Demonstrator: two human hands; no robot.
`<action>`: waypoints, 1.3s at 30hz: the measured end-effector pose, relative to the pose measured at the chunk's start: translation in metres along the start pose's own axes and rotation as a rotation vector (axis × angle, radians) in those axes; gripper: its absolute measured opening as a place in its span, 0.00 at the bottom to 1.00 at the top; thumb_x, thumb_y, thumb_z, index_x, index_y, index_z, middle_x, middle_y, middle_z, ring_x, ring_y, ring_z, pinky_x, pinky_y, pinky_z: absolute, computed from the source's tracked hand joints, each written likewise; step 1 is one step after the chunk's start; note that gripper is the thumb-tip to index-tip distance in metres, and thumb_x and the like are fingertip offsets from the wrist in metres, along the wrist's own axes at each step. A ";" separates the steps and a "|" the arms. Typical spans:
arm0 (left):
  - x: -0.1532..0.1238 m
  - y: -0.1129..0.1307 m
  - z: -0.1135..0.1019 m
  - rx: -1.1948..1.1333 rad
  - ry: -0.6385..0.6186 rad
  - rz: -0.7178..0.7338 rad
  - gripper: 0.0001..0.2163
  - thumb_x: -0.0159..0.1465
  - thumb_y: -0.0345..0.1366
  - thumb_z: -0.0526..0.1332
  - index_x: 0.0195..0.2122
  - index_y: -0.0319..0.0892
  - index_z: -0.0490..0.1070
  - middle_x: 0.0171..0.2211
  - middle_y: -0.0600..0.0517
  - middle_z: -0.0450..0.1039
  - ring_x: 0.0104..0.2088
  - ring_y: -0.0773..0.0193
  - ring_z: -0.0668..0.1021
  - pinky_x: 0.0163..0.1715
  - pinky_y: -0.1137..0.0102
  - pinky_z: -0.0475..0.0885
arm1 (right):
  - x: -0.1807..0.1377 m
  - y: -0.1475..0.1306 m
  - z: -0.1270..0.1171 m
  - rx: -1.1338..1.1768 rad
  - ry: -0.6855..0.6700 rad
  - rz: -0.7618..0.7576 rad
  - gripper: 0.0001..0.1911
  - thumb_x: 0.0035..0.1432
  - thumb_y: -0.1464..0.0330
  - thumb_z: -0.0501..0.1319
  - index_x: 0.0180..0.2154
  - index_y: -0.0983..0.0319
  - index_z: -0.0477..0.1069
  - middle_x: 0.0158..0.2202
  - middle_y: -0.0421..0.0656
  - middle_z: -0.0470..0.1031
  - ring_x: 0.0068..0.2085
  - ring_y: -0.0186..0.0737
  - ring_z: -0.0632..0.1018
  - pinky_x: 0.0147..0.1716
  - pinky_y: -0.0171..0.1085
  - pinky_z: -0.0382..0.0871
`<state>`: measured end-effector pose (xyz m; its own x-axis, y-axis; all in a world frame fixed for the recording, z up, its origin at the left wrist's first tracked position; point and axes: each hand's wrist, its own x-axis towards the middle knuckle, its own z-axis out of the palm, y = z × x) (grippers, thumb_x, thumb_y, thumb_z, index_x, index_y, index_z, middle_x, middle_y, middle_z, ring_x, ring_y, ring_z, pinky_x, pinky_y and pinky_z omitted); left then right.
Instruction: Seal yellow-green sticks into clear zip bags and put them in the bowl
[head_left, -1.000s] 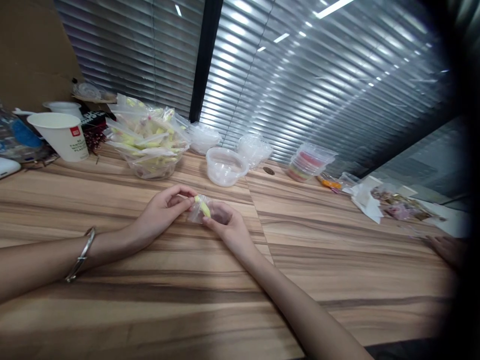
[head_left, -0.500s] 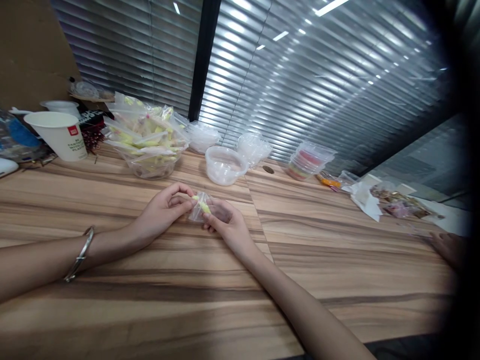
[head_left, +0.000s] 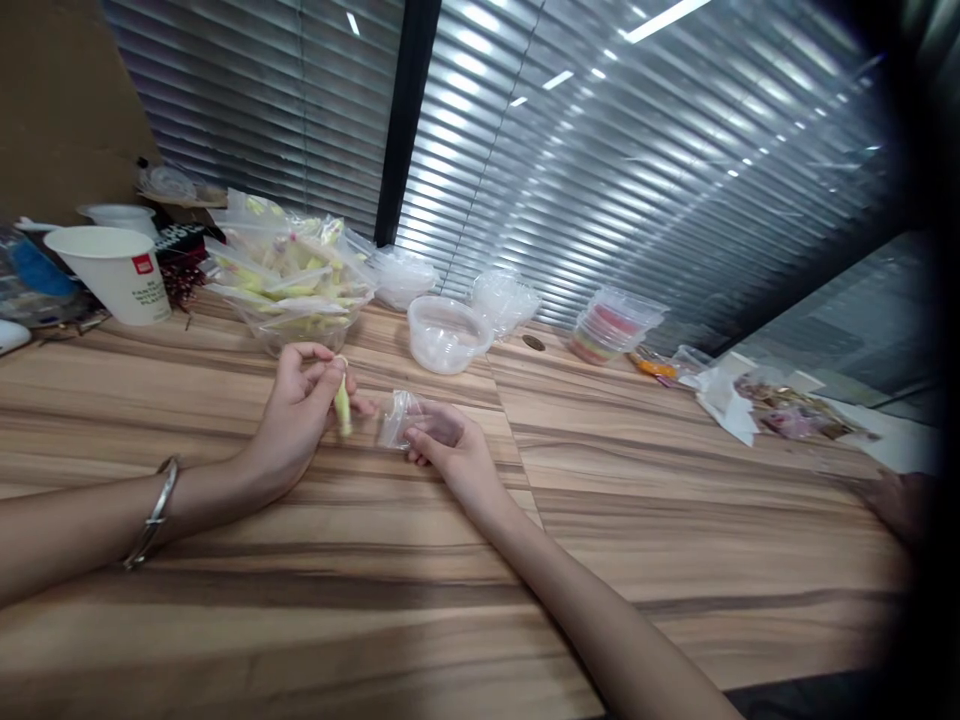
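Observation:
Between the thumb and fingers of my left hand (head_left: 300, 410) hangs a small, slim yellow piece (head_left: 343, 405), slightly blurred; its exact kind I cannot make out. My right hand (head_left: 446, 440) pinches a small clear plastic bag (head_left: 396, 420) by its right side, just above the wooden table (head_left: 420, 580). The yellow piece is outside the bag, to its left. Behind my left hand stands a clear bowl (head_left: 300, 330) heaped with clear bags holding yellow pieces. A round clear tub (head_left: 448, 335) sits beyond my right hand.
A white paper cup (head_left: 112, 275) stands at the left. Plastic-wrapped clear tubs (head_left: 504, 300) and a stack of containers (head_left: 613, 322) line the back by the blinds. White paper (head_left: 724, 400) and loose clutter lie at the right. Another person's hand (head_left: 892, 500) rests at the right edge.
My left hand has drawn the yellow piece out of the small bag and moved it left. My right hand still holds the bag in about the same place.

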<state>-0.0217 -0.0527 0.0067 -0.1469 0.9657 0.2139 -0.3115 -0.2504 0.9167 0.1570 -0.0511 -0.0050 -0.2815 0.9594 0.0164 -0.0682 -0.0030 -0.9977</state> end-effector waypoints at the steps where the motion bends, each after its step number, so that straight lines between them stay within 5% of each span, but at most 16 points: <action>1: 0.000 -0.001 0.000 0.009 0.001 -0.003 0.12 0.60 0.37 0.60 0.39 0.49 0.54 0.26 0.61 0.67 0.15 0.74 0.69 0.16 0.77 0.68 | 0.000 0.000 0.000 0.006 0.009 0.002 0.15 0.46 0.67 0.66 0.39 0.62 0.71 0.24 0.38 0.73 0.22 0.30 0.71 0.23 0.32 0.62; 5: -0.003 -0.002 0.000 0.104 -0.086 -0.114 0.10 0.58 0.39 0.62 0.35 0.46 0.59 0.27 0.61 0.64 0.10 0.80 0.56 0.07 0.81 0.51 | 0.001 0.002 0.000 0.035 0.017 -0.004 0.16 0.46 0.66 0.66 0.39 0.62 0.70 0.25 0.38 0.73 0.22 0.31 0.71 0.23 0.32 0.63; 10: -0.004 0.001 0.000 0.280 -0.217 -0.115 0.10 0.54 0.38 0.64 0.36 0.43 0.70 0.34 0.53 0.72 0.25 0.69 0.72 0.24 0.75 0.68 | 0.003 0.004 -0.002 0.077 0.011 -0.031 0.14 0.47 0.66 0.65 0.39 0.61 0.69 0.27 0.39 0.75 0.22 0.31 0.71 0.23 0.32 0.63; 13: -0.003 0.002 0.000 0.351 -0.241 -0.106 0.09 0.54 0.37 0.63 0.36 0.42 0.74 0.39 0.50 0.74 0.37 0.60 0.75 0.35 0.71 0.70 | 0.004 0.004 -0.003 0.084 0.033 -0.038 0.15 0.47 0.65 0.65 0.39 0.61 0.69 0.30 0.40 0.75 0.23 0.30 0.71 0.23 0.32 0.64; 19: -0.004 0.003 -0.002 0.355 -0.261 -0.143 0.14 0.57 0.39 0.61 0.45 0.44 0.70 0.28 0.54 0.73 0.24 0.67 0.71 0.26 0.73 0.65 | 0.003 0.002 -0.002 0.105 0.071 -0.044 0.15 0.47 0.65 0.65 0.39 0.61 0.69 0.29 0.40 0.75 0.24 0.31 0.70 0.25 0.32 0.65; 26: -0.002 0.003 -0.003 0.431 -0.185 -0.023 0.09 0.56 0.40 0.63 0.36 0.43 0.74 0.40 0.51 0.75 0.43 0.59 0.74 0.44 0.69 0.65 | 0.003 0.003 -0.005 0.055 0.143 -0.061 0.15 0.49 0.65 0.63 0.40 0.61 0.67 0.28 0.40 0.75 0.24 0.32 0.71 0.25 0.33 0.65; 33: -0.001 0.001 -0.004 0.328 -0.036 0.000 0.11 0.52 0.39 0.66 0.36 0.42 0.72 0.35 0.52 0.74 0.36 0.61 0.74 0.37 0.71 0.68 | 0.003 0.003 -0.005 0.051 0.136 -0.050 0.14 0.49 0.65 0.63 0.39 0.61 0.67 0.28 0.40 0.75 0.24 0.32 0.71 0.26 0.33 0.65; 39: -0.001 0.000 -0.003 0.297 -0.106 -0.010 0.14 0.51 0.38 0.67 0.38 0.42 0.68 0.37 0.51 0.73 0.39 0.62 0.75 0.41 0.70 0.69 | 0.003 0.004 -0.004 0.047 0.103 -0.059 0.14 0.49 0.65 0.64 0.39 0.60 0.67 0.28 0.40 0.75 0.25 0.34 0.72 0.27 0.34 0.67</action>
<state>-0.0243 -0.0536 0.0060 -0.0413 0.9737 0.2239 -0.0220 -0.2249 0.9741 0.1602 -0.0473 -0.0092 -0.1760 0.9822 0.0661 -0.1274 0.0438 -0.9909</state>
